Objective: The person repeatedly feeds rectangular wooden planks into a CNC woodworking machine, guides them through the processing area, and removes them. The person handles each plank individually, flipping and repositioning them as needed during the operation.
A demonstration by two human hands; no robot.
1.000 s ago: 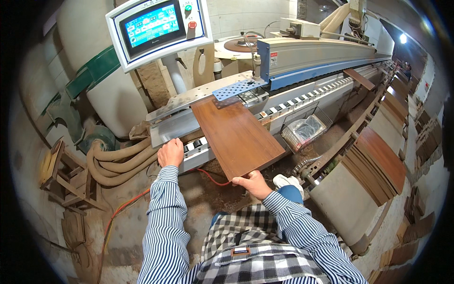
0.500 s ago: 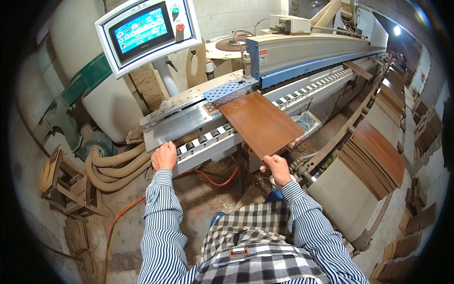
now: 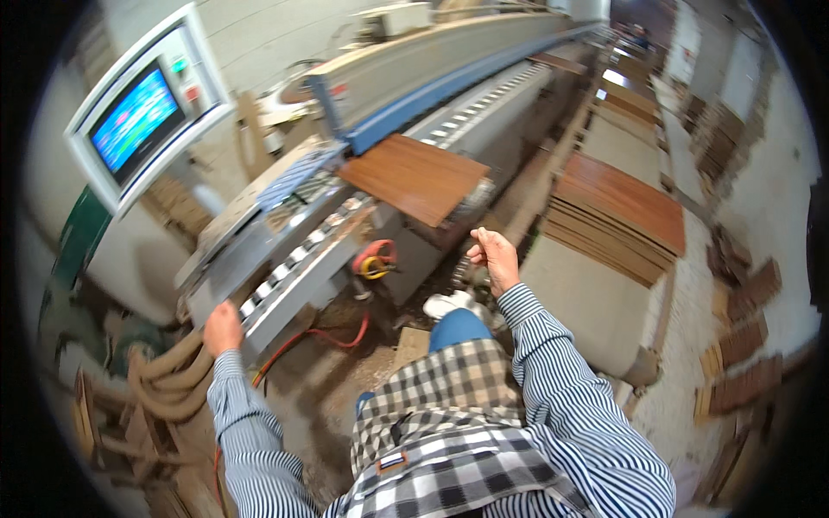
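Observation:
A brown laminated board (image 3: 413, 177) lies across the roller track (image 3: 294, 259) of a long machine, its far edge at the blue guide rail (image 3: 432, 101). My right hand (image 3: 492, 250), just below the board's near corner and apart from it, has curled fingers with nothing visible in them. At the near end of the steel bed (image 3: 226, 278), my blurred left hand (image 3: 223, 326) is closed on the machine's edge. Left of the guide rail is a blue perforated plate (image 3: 289, 181).
A tilted control screen (image 3: 134, 121) stands at left, above thick hoses (image 3: 164, 371). A conveyor (image 3: 587, 311) on the right carries stacked boards (image 3: 617, 207). Red air hose (image 3: 337, 337) runs below the machine. More panels (image 3: 747, 337) lean at far right; a distant person (image 3: 639, 36) is at the back.
The board has moved further right and forward along the machine. My right hand has let go of it. The view has swung rightward, so my left hand now appears lower and further left.

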